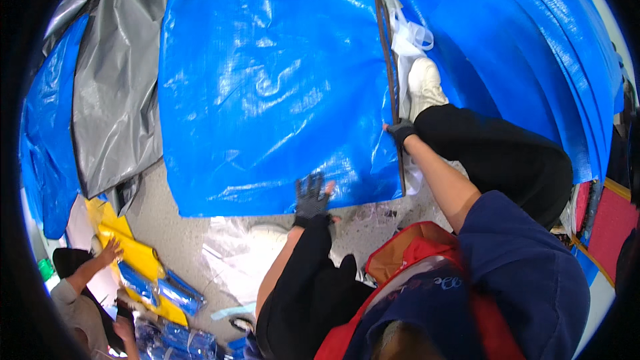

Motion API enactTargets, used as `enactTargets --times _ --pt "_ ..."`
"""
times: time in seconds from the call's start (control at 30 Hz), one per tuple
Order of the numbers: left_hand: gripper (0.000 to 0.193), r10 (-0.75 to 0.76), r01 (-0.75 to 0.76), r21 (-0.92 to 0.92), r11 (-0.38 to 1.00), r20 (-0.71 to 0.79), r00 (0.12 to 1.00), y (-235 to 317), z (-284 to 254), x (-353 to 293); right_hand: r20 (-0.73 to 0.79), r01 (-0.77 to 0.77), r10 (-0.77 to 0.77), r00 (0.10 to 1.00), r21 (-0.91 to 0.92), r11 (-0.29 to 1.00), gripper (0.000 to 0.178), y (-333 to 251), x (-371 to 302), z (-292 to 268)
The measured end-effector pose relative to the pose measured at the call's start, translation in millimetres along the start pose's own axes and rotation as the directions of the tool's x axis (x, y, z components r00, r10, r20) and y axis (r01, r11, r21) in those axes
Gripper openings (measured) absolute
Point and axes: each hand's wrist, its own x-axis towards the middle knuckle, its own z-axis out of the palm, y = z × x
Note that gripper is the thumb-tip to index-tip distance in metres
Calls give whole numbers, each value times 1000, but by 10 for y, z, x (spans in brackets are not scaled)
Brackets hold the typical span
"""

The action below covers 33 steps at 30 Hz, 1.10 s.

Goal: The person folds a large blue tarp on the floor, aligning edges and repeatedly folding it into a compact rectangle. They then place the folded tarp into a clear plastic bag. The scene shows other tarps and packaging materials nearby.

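Observation:
A folded blue tarp (pixel 273 93) with a dark hem along its right side lies flat in front of me, its surface shiny and creased. My left hand (pixel 312 199), in a dark fingerless glove, rests flat on the tarp's near edge with its fingers spread. At the right edge, my right hand (pixel 402 131), gloved the same way, closes around the dark hem; part of its grip is hidden. My white shoe (pixel 425 85) stands beside that edge, next to white plastic straps (pixel 412 37).
Grey sheeting (pixel 120 87) is heaped at the left. Large blue sheets (pixel 493 40) curve along the right. Clear plastic (pixel 233 253) lies on the floor near me. At lower left, another person's hand (pixel 110 252) is near yellow sheeting (pixel 127 233) and wrapped blue bundles (pixel 180 293).

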Motion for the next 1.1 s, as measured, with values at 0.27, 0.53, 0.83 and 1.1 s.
enactTargets --times 0.27,0.53,0.83,1.1 --pt "30 -601 520 -448 727 -51 797 -898 -1139 -508 126 235 -830 543 927 294 51 -2107 -1715 -451" --pt "38 -677 578 -398 712 -172 715 -1101 -2731 -123 159 741 -810 564 335 582 82 -1383 -1870 228" --pt "37 -352 443 -473 761 272 896 -178 -1763 181 467 -441 -300 832 884 155 108 -418 -1150 168" --pt "38 -506 552 -152 820 258 823 169 -1292 684 402 -258 -257 879 854 452 33 -1173 -1450 -41"
